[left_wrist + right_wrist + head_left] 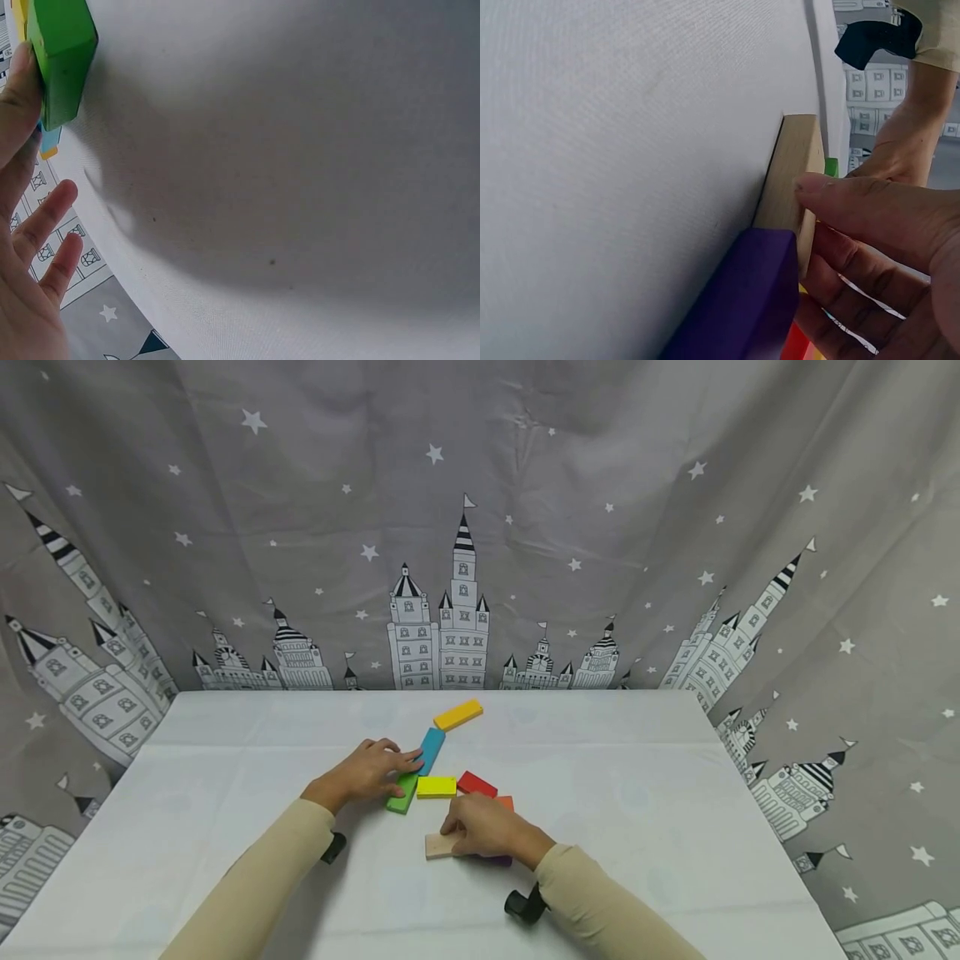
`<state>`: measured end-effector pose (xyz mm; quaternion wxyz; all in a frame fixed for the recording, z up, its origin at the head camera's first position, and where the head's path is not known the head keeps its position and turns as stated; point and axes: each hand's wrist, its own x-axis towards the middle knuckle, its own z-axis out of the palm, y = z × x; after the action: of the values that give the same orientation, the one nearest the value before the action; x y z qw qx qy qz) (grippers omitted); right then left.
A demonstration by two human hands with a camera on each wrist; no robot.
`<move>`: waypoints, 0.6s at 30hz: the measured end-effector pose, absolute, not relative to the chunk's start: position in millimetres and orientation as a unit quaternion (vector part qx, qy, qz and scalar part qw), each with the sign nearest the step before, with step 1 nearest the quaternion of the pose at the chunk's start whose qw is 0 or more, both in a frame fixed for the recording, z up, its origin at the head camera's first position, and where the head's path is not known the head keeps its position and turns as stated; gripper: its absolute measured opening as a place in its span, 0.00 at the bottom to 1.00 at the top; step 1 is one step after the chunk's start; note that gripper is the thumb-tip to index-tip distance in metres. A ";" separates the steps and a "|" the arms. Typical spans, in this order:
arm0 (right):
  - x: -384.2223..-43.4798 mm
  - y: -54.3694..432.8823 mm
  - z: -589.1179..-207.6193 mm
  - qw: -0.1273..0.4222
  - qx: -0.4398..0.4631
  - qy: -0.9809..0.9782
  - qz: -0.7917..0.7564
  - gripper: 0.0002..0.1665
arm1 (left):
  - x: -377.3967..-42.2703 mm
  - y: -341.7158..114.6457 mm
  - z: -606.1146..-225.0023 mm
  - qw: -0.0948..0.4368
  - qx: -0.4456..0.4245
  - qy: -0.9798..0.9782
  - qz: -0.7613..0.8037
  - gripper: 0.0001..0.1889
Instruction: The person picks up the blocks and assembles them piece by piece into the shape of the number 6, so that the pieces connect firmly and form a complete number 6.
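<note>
Your right fingers pinch the wooden block, nearer you than the bright-yellow block; your left fingers, loosely spread, touch the green block left of that yellow. Hold the wood level, its end square against the purple block.

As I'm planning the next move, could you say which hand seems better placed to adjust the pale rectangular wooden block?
Probably the right hand: it grips the pale rectangular wooden block, next to the purple rectangular block, while the left hand is farther off, touching the green rectangular block.
</note>
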<state>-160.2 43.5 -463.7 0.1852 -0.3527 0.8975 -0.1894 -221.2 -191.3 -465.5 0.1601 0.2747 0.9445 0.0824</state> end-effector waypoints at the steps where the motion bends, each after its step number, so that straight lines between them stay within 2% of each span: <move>1: -160.2 43.5 -463.7 0.184 -0.354 0.897 -0.191 0.17 | -221.2 -191.3 -465.2 0.160 0.275 0.945 0.080 0.33; 18: -160.1 26.2 -473.9 0.154 -0.365 0.896 -0.199 0.17 | -220.1 -191.2 -466.5 0.142 0.280 0.947 0.072 0.33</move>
<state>-160.1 26.2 -473.9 0.1542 -0.3652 0.8962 -0.1993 -220.1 -191.2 -466.5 0.1418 0.2804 0.9466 0.0718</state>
